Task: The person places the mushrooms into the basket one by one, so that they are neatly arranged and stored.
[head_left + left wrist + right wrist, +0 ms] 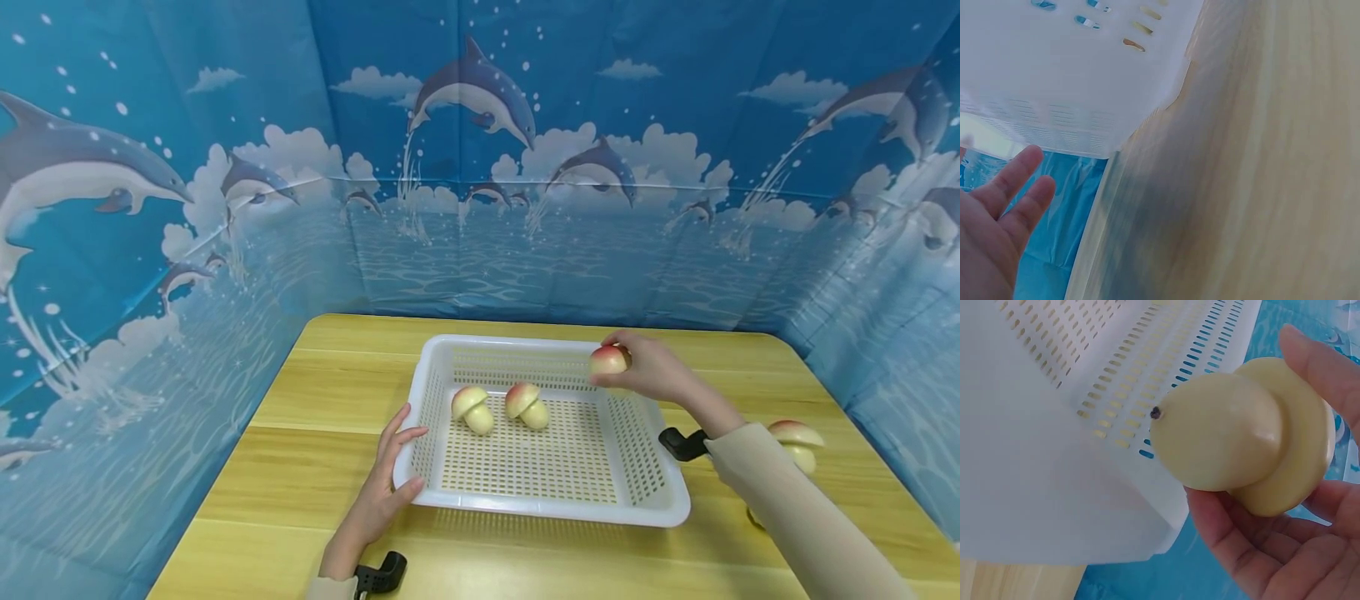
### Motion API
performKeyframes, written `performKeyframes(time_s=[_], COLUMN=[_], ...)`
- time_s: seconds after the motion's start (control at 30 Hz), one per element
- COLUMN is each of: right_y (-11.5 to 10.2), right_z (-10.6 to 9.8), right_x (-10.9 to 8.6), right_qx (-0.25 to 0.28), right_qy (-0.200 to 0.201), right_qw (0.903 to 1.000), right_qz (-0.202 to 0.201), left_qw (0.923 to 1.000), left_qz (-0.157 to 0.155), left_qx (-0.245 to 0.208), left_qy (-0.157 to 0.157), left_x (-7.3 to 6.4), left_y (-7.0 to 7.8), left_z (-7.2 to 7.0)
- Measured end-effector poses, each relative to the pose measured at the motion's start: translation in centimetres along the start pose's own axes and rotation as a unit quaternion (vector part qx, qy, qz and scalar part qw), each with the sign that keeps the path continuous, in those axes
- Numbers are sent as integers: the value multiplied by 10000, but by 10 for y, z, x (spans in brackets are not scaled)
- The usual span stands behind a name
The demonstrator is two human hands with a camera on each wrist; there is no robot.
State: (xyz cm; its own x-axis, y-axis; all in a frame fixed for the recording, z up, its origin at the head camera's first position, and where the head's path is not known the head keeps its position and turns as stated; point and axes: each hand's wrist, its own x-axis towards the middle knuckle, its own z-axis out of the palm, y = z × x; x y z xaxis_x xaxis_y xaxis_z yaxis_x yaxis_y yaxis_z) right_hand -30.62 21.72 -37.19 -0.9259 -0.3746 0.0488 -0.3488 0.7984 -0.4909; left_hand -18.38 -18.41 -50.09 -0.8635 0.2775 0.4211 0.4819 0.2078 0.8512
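Note:
A white plastic basket (525, 502) with slotted walls is on the wooden table. Two toy mushrooms, a left one (474, 410) and a right one (527, 406), lie inside it, cream-coloured with reddish caps. My right hand (651, 367) grips a third toy mushroom (609, 361) over the basket's back right corner; the right wrist view shows its cream stem (1216, 431) pointing away from the palm. At the basket's left rim, my left hand (378, 483) has its fingers spread and mostly straight, the thumb near the front left corner. Part of that hand is outside the left wrist view.
Another toy mushroom (799, 446) is on the table right of the basket, partly behind the right sleeve (795, 508). A small round object (754, 518) peeks out beside that sleeve, mostly hidden. A blue dolphin-print curtain (480, 250) surrounds the table (300, 467) at the back and sides.

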Motion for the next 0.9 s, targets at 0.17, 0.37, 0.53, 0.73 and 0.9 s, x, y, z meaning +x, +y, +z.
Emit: performKeyframes(time_s=[0.17,0.37,0.53,0.73,0.9], right_y=[-2,0,-2,-3,-4], right_z=[3,5,7,10,13], right_x=[5,11,15,18,21], right_qx=[-188,-280,-202,-240,-269], right_qy=[-175,-370,-480,-562,-679], right_qw=[9997,9989,9986,9980,9972], right_qz=[-32,-62,-117,-145,-156], left_qw=[10000,10000,10000,10000,10000], left_qz=[-45,-37,-50,-26,-40], left_qx=[0,15,-3,-19,-60], left_qy=[27,18,48,36,14], left_x=[0,0,-1,0,0], left_y=[-1,-2,-2,-1,-2], left_z=[0,0,0,1,0])
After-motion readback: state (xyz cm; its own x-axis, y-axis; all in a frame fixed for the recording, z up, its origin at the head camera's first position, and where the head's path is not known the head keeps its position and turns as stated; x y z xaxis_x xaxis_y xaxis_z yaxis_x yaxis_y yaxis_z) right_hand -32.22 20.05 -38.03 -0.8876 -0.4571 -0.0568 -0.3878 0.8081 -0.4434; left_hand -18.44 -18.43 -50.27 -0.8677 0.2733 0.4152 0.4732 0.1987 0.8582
